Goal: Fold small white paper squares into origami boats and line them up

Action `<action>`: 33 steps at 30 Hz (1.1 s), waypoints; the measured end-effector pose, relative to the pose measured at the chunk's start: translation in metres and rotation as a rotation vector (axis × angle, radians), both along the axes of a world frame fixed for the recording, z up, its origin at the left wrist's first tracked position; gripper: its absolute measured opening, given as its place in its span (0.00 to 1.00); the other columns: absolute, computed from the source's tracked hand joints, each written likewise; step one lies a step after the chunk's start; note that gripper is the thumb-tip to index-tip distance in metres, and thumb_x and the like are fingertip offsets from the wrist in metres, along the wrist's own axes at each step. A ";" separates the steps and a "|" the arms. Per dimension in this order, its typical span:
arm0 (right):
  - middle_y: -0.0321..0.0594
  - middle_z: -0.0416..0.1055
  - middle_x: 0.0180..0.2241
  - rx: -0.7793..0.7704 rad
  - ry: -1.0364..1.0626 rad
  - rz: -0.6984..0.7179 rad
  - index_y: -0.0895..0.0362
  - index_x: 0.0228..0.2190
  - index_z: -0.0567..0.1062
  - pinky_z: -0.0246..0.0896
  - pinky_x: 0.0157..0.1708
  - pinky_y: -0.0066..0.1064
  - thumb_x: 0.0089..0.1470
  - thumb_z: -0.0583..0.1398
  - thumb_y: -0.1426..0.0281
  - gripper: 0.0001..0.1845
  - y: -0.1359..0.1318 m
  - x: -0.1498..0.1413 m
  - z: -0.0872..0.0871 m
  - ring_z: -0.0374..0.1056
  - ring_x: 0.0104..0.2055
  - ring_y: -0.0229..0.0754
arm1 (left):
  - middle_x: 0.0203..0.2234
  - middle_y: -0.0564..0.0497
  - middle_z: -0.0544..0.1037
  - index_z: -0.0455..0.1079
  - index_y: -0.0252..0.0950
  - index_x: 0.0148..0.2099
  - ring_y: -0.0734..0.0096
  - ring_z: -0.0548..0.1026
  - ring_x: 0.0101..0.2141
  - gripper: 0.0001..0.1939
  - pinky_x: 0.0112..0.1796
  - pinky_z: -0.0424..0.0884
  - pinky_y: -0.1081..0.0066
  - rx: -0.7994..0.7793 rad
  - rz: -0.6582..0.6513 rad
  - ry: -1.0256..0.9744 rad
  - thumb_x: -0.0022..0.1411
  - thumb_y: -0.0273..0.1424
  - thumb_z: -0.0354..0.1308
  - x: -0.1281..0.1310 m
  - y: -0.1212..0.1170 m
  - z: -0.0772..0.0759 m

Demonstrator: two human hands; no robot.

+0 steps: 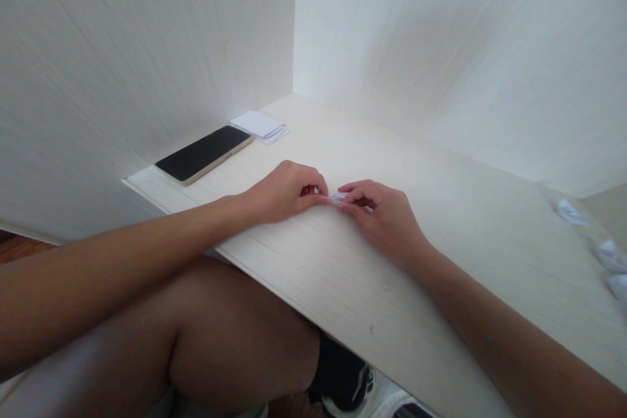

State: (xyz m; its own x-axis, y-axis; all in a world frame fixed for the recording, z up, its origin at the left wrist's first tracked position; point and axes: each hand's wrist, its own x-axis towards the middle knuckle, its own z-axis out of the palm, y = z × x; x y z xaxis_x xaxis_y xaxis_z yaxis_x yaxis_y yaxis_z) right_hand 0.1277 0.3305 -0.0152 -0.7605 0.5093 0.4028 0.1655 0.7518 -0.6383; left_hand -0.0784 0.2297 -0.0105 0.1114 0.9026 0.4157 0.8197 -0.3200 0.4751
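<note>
A small piece of folded white paper (pixel 337 198) is pinched between my two hands, just above or on the white tabletop (pixel 313 261). My left hand (pixel 294 192) grips its left end with thumb and fingertips. On the opposite end, my right hand (pixel 379 212) closes thumb and fingers. Most of the paper is hidden by the fingertips, so its exact shape is hard to make out.
A dark-screened phone (pixel 204 153) lies along the left wall, with a stack of white paper sheets (pixel 259 125) behind it. Several folded white paper pieces, one of them a paper piece (pixel 572 212), sit at the far right. White panels (pixel 441 46) enclose the back and left.
</note>
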 end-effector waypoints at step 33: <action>0.42 0.83 0.39 0.402 0.224 -0.094 0.52 0.33 0.81 0.76 0.39 0.38 0.60 0.65 0.75 0.06 -0.009 0.002 0.005 0.79 0.38 0.44 | 0.41 0.49 0.87 0.80 0.37 0.41 0.69 0.85 0.40 0.03 0.42 0.79 0.73 0.410 0.024 0.010 0.66 0.30 0.66 0.014 -0.007 -0.001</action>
State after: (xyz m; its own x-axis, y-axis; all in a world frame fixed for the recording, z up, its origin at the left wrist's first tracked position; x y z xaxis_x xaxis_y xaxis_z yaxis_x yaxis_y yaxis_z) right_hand 0.1297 0.3217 -0.0101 -0.5906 0.3415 0.7312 0.1358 0.9352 -0.3271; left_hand -0.0647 0.2232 -0.0111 0.0985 0.6651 0.7403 0.8331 -0.4620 0.3042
